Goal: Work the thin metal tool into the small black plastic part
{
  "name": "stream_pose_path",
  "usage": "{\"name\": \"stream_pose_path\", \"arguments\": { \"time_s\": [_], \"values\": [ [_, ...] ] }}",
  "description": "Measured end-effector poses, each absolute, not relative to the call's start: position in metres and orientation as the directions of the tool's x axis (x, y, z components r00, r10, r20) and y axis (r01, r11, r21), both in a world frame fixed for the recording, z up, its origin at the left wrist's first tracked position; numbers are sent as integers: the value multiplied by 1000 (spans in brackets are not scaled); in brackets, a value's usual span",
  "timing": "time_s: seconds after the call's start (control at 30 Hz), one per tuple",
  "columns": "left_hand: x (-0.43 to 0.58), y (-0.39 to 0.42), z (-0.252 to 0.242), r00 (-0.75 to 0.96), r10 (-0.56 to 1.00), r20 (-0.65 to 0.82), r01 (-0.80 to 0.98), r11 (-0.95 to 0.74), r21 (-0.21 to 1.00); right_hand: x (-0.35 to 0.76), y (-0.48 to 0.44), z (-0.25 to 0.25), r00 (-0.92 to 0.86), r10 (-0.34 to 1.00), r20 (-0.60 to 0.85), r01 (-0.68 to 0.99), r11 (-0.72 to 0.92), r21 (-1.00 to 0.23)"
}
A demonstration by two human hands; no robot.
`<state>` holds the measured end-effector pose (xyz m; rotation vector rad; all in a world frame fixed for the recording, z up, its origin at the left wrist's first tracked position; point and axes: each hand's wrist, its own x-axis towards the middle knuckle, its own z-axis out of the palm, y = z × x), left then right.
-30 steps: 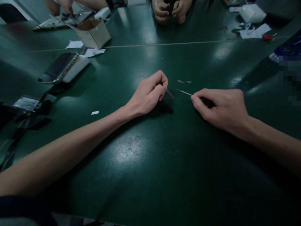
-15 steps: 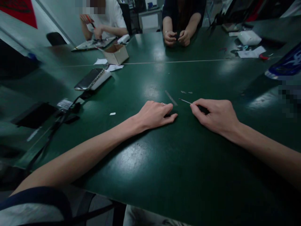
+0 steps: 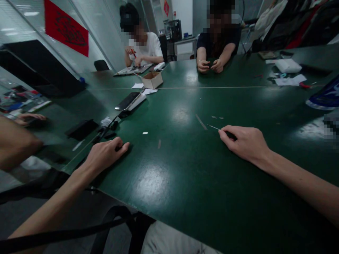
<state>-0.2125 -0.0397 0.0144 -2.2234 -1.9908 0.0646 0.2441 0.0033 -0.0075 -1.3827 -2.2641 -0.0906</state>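
Observation:
My left hand (image 3: 104,155) rests on the green table (image 3: 185,197) at the left, beside a dark cable and small black parts. Its fingers are curled under, and whatever they hold, if anything, is hidden. My right hand (image 3: 245,143) pinches a thin, pointed metal tool (image 3: 213,127) whose tip points left. Just beyond that tip lies a narrow, see-through strip (image 3: 201,122). Two small clear scraps (image 3: 217,117) lie a little farther back. Between my hands are a short faint strip (image 3: 159,144) and a small white piece (image 3: 145,133).
Left of centre lie a dark flat device (image 3: 128,101), a black block (image 3: 81,128) and an open cardboard box (image 3: 153,80). A blue can-like object (image 3: 325,93) stands at the right. Two people sit across the table; another person's arm (image 3: 18,141) is at far left.
My left hand has moved left, away from the clear strip, towards the dark cable. My right hand still holds the metal tool near the strip. The camera view has tilted up and turned left.

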Motion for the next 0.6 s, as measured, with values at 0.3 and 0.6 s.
{"name": "stream_pose_path", "arguments": {
  "time_s": [0.3,0.6],
  "values": [
    [-252,-66,52,-130,987,96,988,121,100,246,4,-9,-377,826,418,863,477,-165],
    [-278,-51,29,-53,994,97,999,54,0,246,3,-8,-403,819,407,833,513,-208]
  ]
}}
